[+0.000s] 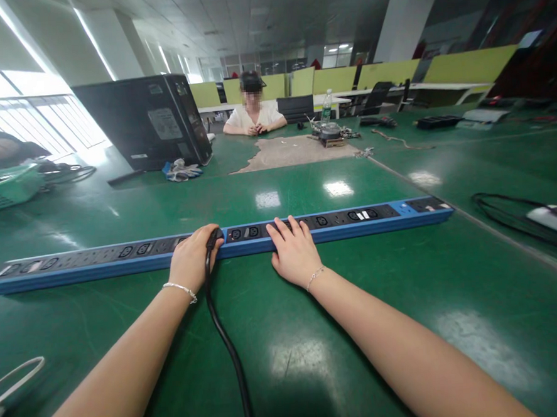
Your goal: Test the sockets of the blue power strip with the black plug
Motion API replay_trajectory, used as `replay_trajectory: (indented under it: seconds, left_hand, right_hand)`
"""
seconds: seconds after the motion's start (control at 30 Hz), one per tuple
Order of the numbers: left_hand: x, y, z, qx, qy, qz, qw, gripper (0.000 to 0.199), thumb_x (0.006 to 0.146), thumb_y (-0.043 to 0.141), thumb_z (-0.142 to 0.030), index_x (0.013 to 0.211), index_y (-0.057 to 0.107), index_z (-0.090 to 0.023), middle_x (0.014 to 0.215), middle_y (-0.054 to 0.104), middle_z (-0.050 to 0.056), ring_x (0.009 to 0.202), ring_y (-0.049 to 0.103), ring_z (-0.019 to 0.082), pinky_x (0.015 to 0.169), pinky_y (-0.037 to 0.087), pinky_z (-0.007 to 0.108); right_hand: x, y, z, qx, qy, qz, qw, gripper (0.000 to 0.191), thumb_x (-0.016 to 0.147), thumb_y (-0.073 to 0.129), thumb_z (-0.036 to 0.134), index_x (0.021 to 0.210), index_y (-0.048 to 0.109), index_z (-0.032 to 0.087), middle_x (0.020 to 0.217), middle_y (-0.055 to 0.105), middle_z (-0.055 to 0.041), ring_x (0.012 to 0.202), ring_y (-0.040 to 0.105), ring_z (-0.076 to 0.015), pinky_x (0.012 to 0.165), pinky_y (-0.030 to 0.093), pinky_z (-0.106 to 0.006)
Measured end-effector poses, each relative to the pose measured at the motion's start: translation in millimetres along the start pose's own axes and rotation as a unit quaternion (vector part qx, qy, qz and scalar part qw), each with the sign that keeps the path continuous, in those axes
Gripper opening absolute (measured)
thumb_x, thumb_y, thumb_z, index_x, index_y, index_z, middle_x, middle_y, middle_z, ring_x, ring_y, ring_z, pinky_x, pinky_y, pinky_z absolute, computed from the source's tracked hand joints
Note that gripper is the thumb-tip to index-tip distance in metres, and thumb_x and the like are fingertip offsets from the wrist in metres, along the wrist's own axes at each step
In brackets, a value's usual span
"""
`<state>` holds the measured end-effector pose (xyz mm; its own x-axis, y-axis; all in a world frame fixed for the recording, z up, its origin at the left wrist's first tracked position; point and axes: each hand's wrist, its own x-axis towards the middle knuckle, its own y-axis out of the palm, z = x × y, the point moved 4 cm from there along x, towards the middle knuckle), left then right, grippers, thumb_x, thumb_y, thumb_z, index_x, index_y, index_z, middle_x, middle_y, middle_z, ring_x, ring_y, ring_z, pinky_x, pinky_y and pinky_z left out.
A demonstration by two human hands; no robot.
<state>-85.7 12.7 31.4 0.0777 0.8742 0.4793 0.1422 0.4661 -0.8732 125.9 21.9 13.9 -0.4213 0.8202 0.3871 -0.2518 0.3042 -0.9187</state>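
Observation:
A long blue power strip [247, 247] with black sockets lies across the green table [284, 309]. Near the strip's middle, my left hand [191, 255] is closed round the black plug [213, 236] of a cable, close against the strip's top face; whether it sits in a socket is hidden by the fingers. The black cable [227, 344] runs from there down toward the near edge of the view. To the right, my right hand [294, 248] rests on the strip with its fingers spread over the sockets.
A black computer case [150, 122] stands at the back left beside gloves [180, 170]. A green basket [8, 187] is at the far left. Across the table sits a person [254, 112]. Black cables [519, 219] lie at the right; a bottle [326, 107] stands behind.

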Motion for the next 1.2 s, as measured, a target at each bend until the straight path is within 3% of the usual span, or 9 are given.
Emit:
replay_trajectory:
  seconds: [0.13,0.33,0.5,0.57,0.7,0.8,1.2]
  left_hand:
    - [0,-2.4,-2,-0.004,0.004,-0.009,1.000,0.036,0.090,0.038,-0.040,0.117,0.052,-0.020,0.111,0.065,0.008,0.097,0.063,0.023,0.084,0.046,0.033]
    - [-1,-0.3,-4,0.001,0.017,-0.022,1.000,0.036,0.091,0.038,-0.038,0.118,0.051,-0.019,0.108,0.067,0.008,0.094,0.064,0.023,0.084,0.044,0.035]
    - [0,1.3,-4,-0.006,0.004,-0.030,1.000,0.033,0.090,0.041,-0.038,0.115,0.052,-0.020,0.107,0.067,0.007,0.094,0.064,0.023,0.084,0.043,0.036]
    - [-1,1.5,-4,-0.016,0.001,-0.034,0.999,0.032,0.090,0.041,-0.037,0.115,0.052,-0.020,0.107,0.067,0.007,0.094,0.064,0.023,0.085,0.042,0.036]
    - [-2,4.8,-2,-0.034,0.009,-0.045,0.998,0.032,0.090,0.041,-0.037,0.116,0.052,-0.020,0.105,0.068,0.007,0.093,0.064,0.022,0.086,0.041,0.036]
    - [-3,9.4,3,-0.045,0.007,-0.058,0.997,0.033,0.090,0.042,-0.038,0.117,0.051,-0.020,0.104,0.068,0.007,0.093,0.064,0.021,0.087,0.041,0.036]
    - [-2,8.9,1,-0.061,-0.005,-0.054,0.997,0.032,0.090,0.042,-0.038,0.118,0.051,-0.023,0.114,0.064,0.006,0.101,0.060,0.021,0.090,0.040,0.036]
  right_hand:
    - [7,4,17,-0.027,0.020,0.019,0.999,0.063,0.078,0.055,0.034,0.138,0.037,0.027,0.147,0.030,-0.0156,0.134,0.022,-0.0391,0.104,0.015,-0.058]
    - [13,13,37,-0.048,0.030,0.017,0.998,0.066,0.081,0.050,0.035,0.139,0.033,0.009,0.145,0.029,-0.0228,0.134,0.020,-0.0376,0.107,0.012,-0.056]
    - [19,14,47,-0.055,0.039,0.021,0.998,0.062,0.080,0.053,0.030,0.139,0.036,0.020,0.143,0.033,-0.0226,0.131,0.027,-0.0430,0.100,0.017,-0.064]
    - [21,16,50,-0.059,0.056,0.018,0.997,0.058,0.082,0.050,0.025,0.138,0.037,0.019,0.142,0.034,-0.0242,0.130,0.029,-0.0425,0.099,0.017,-0.065]
    - [23,18,50,-0.020,-0.004,-0.015,1.000,0.058,0.081,0.047,0.023,0.137,0.038,0.007,0.143,0.036,-0.0204,0.133,0.028,-0.0322,0.108,0.019,-0.049]
    - [23,18,43,0.022,-0.040,-0.033,0.998,0.055,0.080,0.047,0.023,0.134,0.043,0.009,0.141,0.041,-0.0136,0.131,0.032,-0.0257,0.109,0.022,-0.039]
    - [24,15,41,0.037,-0.029,-0.049,0.998,0.052,0.079,0.049,0.023,0.130,0.048,0.017,0.139,0.044,-0.0112,0.129,0.034,-0.0259,0.106,0.023,-0.040]
